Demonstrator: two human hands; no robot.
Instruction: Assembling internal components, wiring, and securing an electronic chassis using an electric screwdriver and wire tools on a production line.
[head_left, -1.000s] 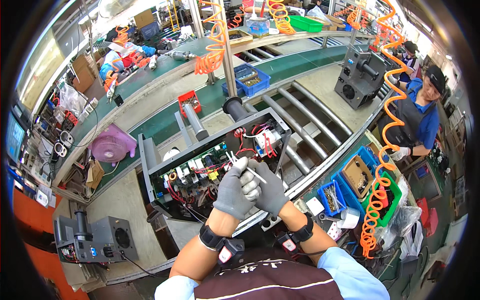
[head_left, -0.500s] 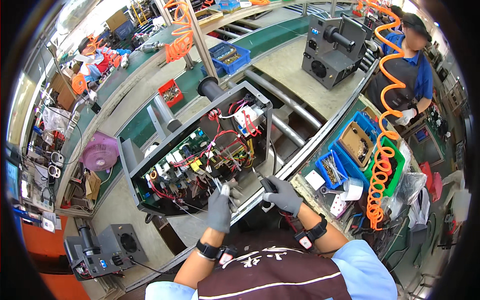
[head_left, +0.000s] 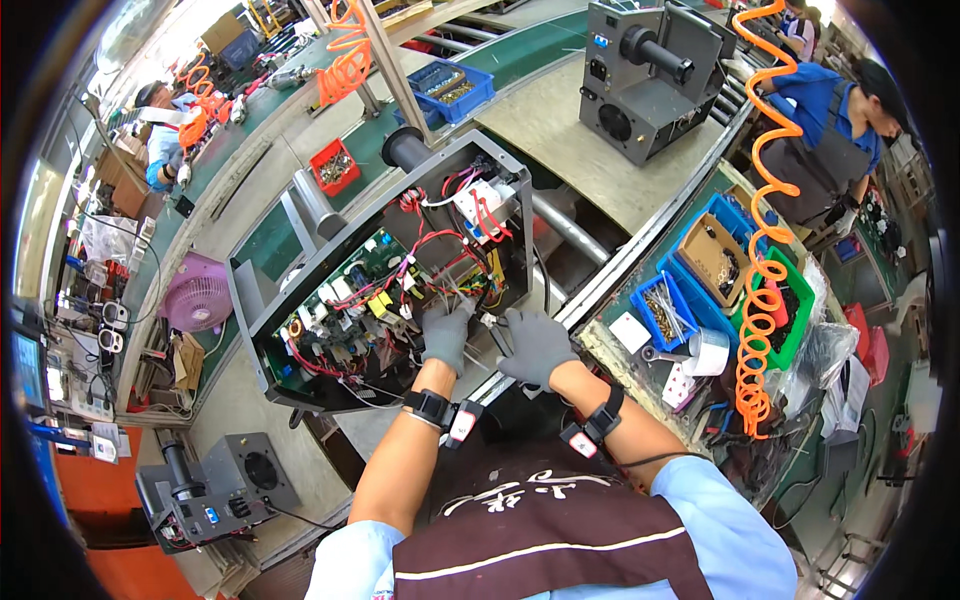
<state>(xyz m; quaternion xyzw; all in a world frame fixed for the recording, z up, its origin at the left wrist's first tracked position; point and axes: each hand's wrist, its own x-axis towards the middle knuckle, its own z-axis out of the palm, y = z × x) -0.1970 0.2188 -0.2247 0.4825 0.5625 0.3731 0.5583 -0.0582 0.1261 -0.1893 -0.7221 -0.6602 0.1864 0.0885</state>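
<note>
Both my hands wear grey gloves and work at the near edge of an opened dark metal machine housing (head_left: 300,300), packed with circuit boards and coloured wires (head_left: 430,240). My left hand (head_left: 447,337) is closed at the wire bundle, its fingertips around a thin pale strip that looks like a cable tie (head_left: 458,300). Close beside it, my right hand (head_left: 538,349) is curled, with its fingers toward the same bundle. A small dark-handled hand tool (head_left: 497,340) shows at its fingers; the hand covers most of it, so its kind is unclear.
Blue bins (head_left: 663,312) and a green bin (head_left: 785,310) of small parts stand at the right, behind a hanging orange coiled hose (head_left: 765,235). Similar machines stand at the far right (head_left: 650,85) and near left (head_left: 215,490). A co-worker (head_left: 830,130) stands at the right.
Both hands have moved up and in to the wire bundle. The right hand, with the tool, has come closer to the left and now hides most of it. The co-worker has leaned forward.
</note>
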